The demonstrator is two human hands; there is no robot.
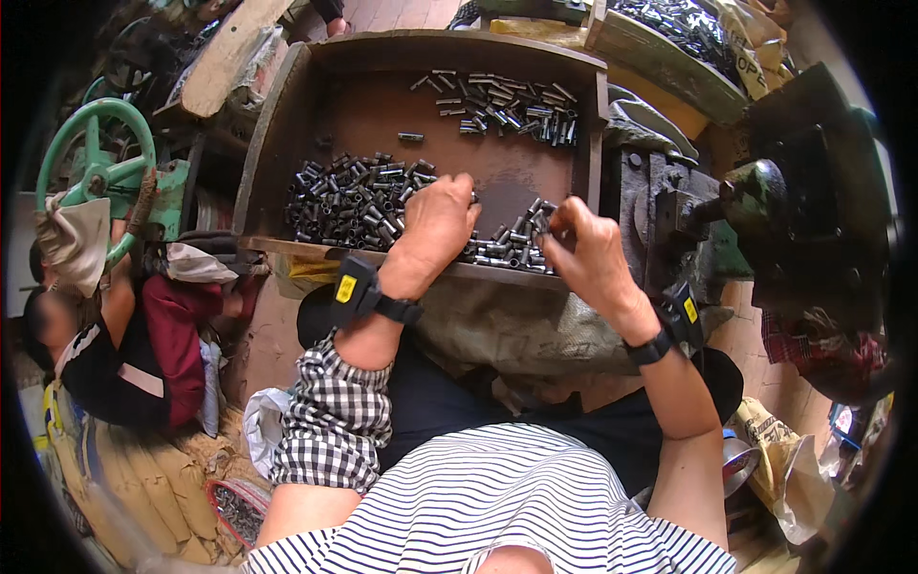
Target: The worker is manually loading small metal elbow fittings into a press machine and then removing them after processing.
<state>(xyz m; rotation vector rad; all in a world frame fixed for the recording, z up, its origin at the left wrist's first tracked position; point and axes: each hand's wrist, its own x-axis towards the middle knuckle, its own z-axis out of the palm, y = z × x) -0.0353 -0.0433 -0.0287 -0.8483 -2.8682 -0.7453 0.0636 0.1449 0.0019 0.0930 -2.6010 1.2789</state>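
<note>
One wooden tray (287, 105) holds three clusters of small metal tubes, too many to count: a big pile (359, 201), a row (507, 105) and a small bunch (512, 244), plus one stray tube (410, 137); two hands, left hand (435, 225) and right hand (588, 251), two wrist bands, one green handwheel (96, 172).

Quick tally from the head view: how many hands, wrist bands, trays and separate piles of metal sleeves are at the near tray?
Hands: 2, left hand and right hand
Wrist bands: 2, left band, right band
Wooden tray: 1
Sleeve piles: 3, left pile, far pile, front pile
Total: 8
</note>
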